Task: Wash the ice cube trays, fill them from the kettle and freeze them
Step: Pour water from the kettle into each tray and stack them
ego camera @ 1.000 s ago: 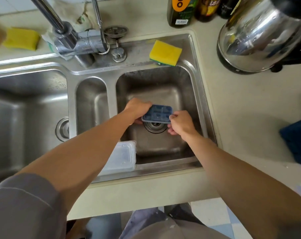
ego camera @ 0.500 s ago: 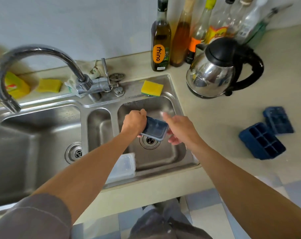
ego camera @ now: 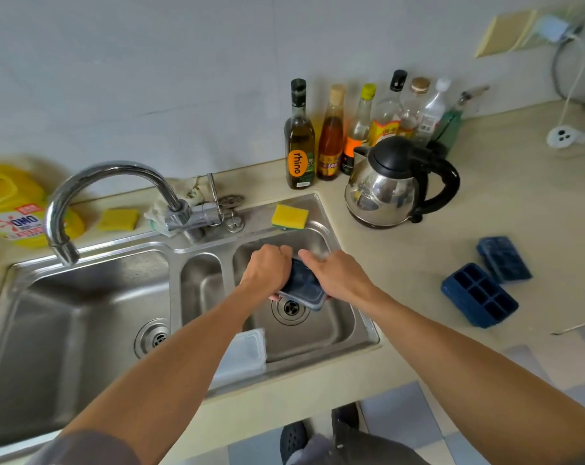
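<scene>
gripping a dark blue tray [ego camera: 302, 286] by its left edge, the left hand [ego camera: 267, 268] has its fingers curled round it, with fingertips showing beneath. the right hand [ego camera: 339, 275] lies over the tray's right side. its fingers are blurred, so i cannot tell whether they clasp the tray or only rest on it. the tray is tilted, its far end higher, and it hangs over the right basin of the sink [ego camera: 364, 327], above the drain [ego camera: 290, 307] and clear of the basin floor.

a yellow sponge [ego camera: 289, 216] sits on the sink's back ledge. the tap [ego camera: 93, 182] arcs out over the large left basin. a clear lid [ego camera: 242, 355] rests on the front rim between the small middle basin and the right one.

on the counter [ego camera: 418, 250] right of the sink stands a steel kettle [ego camera: 385, 186] with a black lid and handle, and a row of bottles [ego camera: 299, 139] is behind it against the wall. further right lie two more blue trays: the near tray [ego camera: 478, 295] has its cells facing up, and the far tray [ego camera: 504, 258] lies just beside it. a yellow detergent jug [ego camera: 12, 206] is at the far left.
</scene>
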{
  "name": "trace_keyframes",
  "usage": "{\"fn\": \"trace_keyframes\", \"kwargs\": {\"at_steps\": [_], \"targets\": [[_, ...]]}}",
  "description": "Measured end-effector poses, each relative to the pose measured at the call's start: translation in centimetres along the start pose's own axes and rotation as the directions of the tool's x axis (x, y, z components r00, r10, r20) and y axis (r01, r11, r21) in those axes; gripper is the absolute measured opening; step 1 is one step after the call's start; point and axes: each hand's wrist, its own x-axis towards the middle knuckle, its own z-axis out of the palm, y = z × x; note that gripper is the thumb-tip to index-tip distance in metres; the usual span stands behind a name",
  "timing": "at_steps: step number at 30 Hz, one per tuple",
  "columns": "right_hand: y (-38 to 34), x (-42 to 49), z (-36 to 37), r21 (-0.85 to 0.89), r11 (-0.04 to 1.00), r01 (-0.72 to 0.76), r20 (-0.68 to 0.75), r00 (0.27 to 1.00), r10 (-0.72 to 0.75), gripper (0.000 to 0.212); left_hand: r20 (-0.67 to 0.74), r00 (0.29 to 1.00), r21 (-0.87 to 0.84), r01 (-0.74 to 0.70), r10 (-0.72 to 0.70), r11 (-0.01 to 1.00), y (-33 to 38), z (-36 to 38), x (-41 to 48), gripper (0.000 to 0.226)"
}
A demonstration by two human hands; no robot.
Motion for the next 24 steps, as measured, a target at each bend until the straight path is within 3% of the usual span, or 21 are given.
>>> {"fn": "trace_keyframes", "kwargs": {"at_steps": [2, 6, 9, 12, 16, 18, 20, 24], "targets": [[0.0, -0.3, -0.2, 0.014, 1.0, 0.024, 0.005, 1.0, -0.024, 0.064, -0.008, 1.0, 0.026, -0.021, 0.021, 0.999, 0.2, -0.3, -0.1, 0.037], [-0.4, -0.3, -1.1, 0.186, 0.98, -0.072, 0.129, 0.99, 0.048, 0.067, -0.049, 0.999, 0.039, -0.008, 0.01, 0.999, 0.8, -0.9, 0.2, 0.04], [-0.7, 0.2, -1.5, 0.21, 0.974, -0.088, 0.139, 0.989, 0.059, 0.067, -0.021, 0.995, 0.174, -0.088, 0.093, 0.981, 1.6, -1.2, 0.4, 0.035], [-0.6, 0.3, -1.7, 0.061, 0.997, 0.049, 0.032, 0.998, -0.051, 0.065, -0.026, 0.99, 0.223, -0.127, 0.136, 0.967, 2.1, -1.1, 0.5, 0.033], [0.8, 1.1, -2.1, -0.148, 0.98, 0.137, -0.022, 0.99, -0.142, 0.051, -0.079, 0.993, 0.083, -0.085, 0.092, 0.993, 3.1, -0.6, 0.8, 0.049], [1.6, 1.7, -2.4, -0.13, 0.977, 0.172, -0.109, 0.976, -0.186, 0.044, -0.101, 0.993, -0.009, -0.06, 0.059, 0.998, 4.2, -0.6, 0.9, 0.059], [2.4, 2.3, -3.4, -0.017, 0.992, 0.125, -0.127, 0.984, -0.127, 0.039, -0.103, 0.995, -0.169, -0.013, -0.004, 0.985, 5.0, -0.8, 1.2, 0.066], [2.9, 3.7, -5.2, 0.317, 0.948, -0.019, -0.103, 0.993, 0.055, 0.068, 0.033, 0.987, -0.407, 0.157, -0.157, 0.9, 6.3, 0.9, 1.1, 0.067]]}}
